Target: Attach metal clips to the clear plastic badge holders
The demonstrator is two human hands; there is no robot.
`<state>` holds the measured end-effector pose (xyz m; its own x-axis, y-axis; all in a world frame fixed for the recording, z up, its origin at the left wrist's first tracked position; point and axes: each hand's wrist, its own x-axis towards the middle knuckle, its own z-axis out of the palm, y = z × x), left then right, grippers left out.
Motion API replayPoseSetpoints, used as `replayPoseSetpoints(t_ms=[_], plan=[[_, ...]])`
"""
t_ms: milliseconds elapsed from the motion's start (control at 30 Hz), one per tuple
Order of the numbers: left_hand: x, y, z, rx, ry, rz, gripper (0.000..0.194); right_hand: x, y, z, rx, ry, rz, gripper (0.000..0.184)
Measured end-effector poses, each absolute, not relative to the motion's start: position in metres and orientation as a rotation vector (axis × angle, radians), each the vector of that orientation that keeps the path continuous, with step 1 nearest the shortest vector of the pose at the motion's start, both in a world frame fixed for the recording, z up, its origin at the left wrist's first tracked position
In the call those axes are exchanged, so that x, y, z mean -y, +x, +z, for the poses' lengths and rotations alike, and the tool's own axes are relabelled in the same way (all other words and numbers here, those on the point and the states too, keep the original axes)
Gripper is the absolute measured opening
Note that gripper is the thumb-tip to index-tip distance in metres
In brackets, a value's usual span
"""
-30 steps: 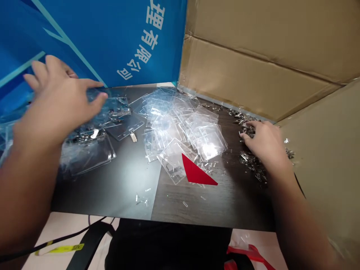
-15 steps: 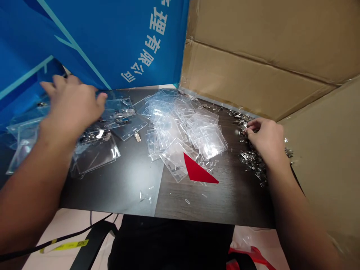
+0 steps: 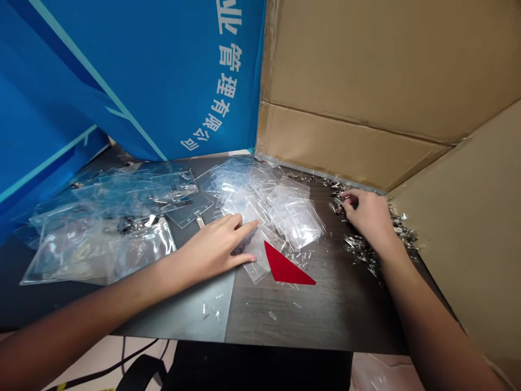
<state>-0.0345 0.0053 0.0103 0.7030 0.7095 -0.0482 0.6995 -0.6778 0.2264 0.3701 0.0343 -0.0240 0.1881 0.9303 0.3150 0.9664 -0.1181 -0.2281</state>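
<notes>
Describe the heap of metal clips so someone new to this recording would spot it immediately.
Find the brown cardboard wall, then follow its foot to the right side of the dark table. There, around the right hand, lies the heap of metal clips. Its small, loose, silvery pieces set it apart from the flat, clear plastic badge holders mid-table.

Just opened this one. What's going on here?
A person is working bare-handed at a dark table. The left hand is over the near edge of the middle heap of clear plastic sleeves, thumb and fingers apart. The right hand has its fingertips at the pile of small metal clips; whether it grips one is unclear. Farther left lie more clear sleeves, with metal clips among them.
</notes>
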Motion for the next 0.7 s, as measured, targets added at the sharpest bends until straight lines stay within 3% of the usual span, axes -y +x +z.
replayPoseSetpoints(t_ms=[267, 400, 500, 600, 700], plan=[[-0.013, -0.038, -0.001, -1.205, 2.325, 0.310, 0.061, -0.028, 0.354, -0.018, 1.759, -1.951, -0.266, 0.044], [-0.020, -0.037, 0.011, -1.181, 2.141, 0.333, 0.031, -0.023, 0.343, -0.015, 1.687, -1.886, -0.353, 0.046], [-0.025, -0.038, 0.023, -1.120, 1.951, 0.453, 0.026, -0.018, 0.333, -0.008, 1.623, -1.877, -0.344, 0.039], [-0.025, -0.037, 0.029, -1.071, 1.746, 0.629, 0.020, -0.012, 0.320, -0.004, 1.606, -1.837, -0.150, 0.024], [-0.021, -0.033, 0.028, -0.972, 1.511, 0.728, 0.019, -0.003, 0.300, -0.004, 1.574, -1.696, 0.327, 0.012]])
